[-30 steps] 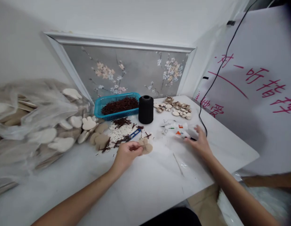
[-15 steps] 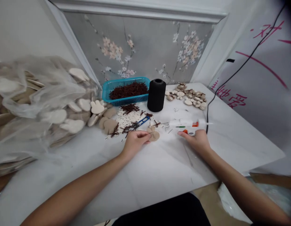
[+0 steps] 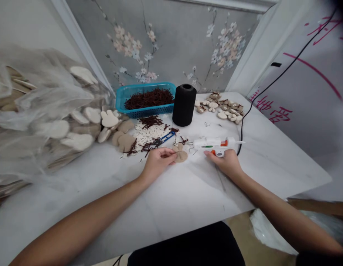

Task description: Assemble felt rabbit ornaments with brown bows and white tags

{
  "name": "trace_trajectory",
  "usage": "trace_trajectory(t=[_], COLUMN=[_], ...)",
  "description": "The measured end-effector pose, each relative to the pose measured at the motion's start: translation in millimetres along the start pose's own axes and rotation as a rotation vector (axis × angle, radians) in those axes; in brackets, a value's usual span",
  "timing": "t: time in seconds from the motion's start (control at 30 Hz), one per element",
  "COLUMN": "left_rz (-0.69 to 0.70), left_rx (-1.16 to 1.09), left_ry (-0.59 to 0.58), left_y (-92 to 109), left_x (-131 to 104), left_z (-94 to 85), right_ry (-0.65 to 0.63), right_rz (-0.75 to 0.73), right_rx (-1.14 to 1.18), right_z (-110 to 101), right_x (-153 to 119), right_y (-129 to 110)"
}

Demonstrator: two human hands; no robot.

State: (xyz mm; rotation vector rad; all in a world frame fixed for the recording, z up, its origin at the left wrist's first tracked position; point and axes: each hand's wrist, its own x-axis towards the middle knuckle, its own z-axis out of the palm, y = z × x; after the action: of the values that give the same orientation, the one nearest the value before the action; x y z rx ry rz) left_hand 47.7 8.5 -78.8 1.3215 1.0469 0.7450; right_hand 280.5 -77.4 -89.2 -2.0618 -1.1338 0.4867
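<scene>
My left hand (image 3: 159, 161) pinches the edge of a beige bunny-shaped piece (image 3: 181, 156) just above the white table. On the right, my right hand (image 3: 228, 162) is wrapped round the handle of a white glue gun (image 3: 210, 143) with an orange trigger. The gun's metal tip points left, a little above and to the right of the piece. Behind the piece lie small dark brown bows (image 3: 183, 140), blue-handled snips (image 3: 166, 137) and a scatter of small white bits (image 3: 145, 133).
A teal basket (image 3: 118, 99) of brown bows and a black thread cone (image 3: 184, 105) stand at the back. Finished-looking bunny pieces (image 3: 222, 115) lie back right. A clear bag (image 3: 49, 99) of bunny shapes fills the left. A black cord (image 3: 271, 82) hangs at the right.
The camera view has shifted slightly, so things on the table sit a little higher. The glue gun and my right hand are somewhat nearer the beige piece. My left hand still pinches it.
</scene>
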Motion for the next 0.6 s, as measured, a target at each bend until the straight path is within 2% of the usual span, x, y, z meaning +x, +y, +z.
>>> trace_trajectory(t=[0.1,0.27,0.47,0.6], left_rz=[0.026,0.006,0.087,0.196], left_rx=[0.042,-0.030,0.009,0.132], left_ry=[-0.029,-0.106,-0.241,-0.229], left_y=[2,7,11,13], left_x=[0,-2,-12,-17], left_z=[1.6,8.2,14.9,16.6], right_ry=[-0.024,-0.202,-0.413,-0.419], right_rz=[0.012,-0.110,-0.231,-0.219], right_rx=[0.184,0.453,0.555,0.608], right_z=[-2,4,19,25], right_x=[2,-4,-16,-18], right_y=[-7,-28,-34,-29])
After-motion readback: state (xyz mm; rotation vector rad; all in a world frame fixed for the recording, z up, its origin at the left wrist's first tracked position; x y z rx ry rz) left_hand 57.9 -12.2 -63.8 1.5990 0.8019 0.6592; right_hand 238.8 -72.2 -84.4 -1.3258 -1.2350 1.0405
